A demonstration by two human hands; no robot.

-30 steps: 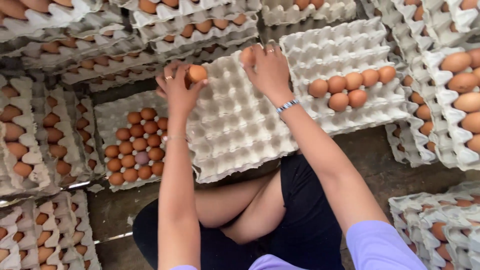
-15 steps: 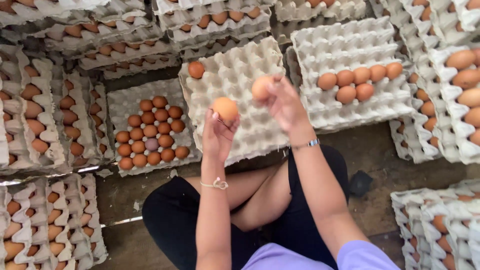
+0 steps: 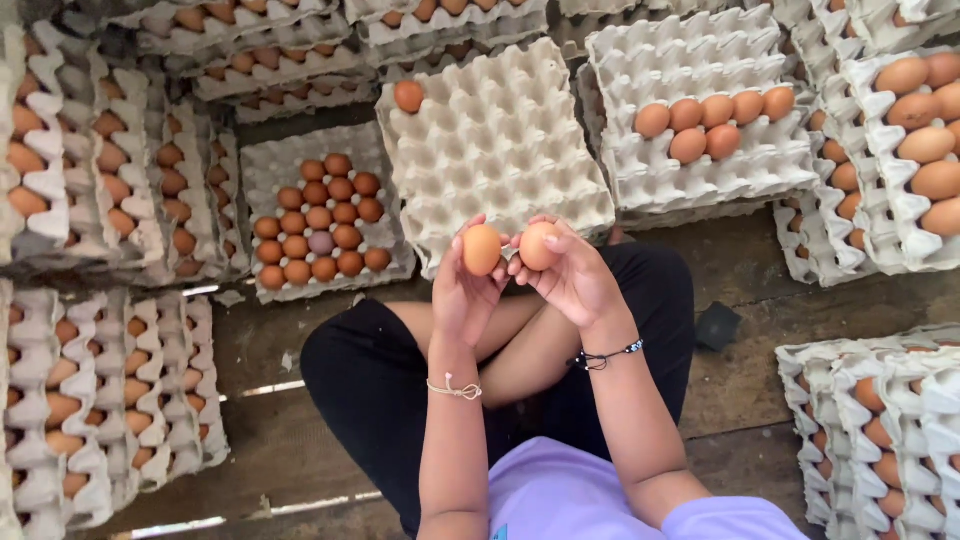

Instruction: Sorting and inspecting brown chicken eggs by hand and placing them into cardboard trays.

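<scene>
Both hands pulled back from the tray, one egg in each.

The left hand [image 3: 465, 290] was closed around a brown egg [image 3: 482, 249]; the right hand [image 3: 572, 275] gripped a second egg [image 3: 538, 245], the two nearly touching above the lap. Half a second earlier they were held apart over the near-empty carton [image 3: 500, 140], where one egg [image 3: 408, 96] sat in a corner cell. The person appeared to be comparing the pair rather than placing them.

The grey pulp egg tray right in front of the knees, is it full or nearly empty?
Nearly empty: the grey pulp egg tray holds one brown egg in its far left corner cup; every other visible cup is bare.
</scene>
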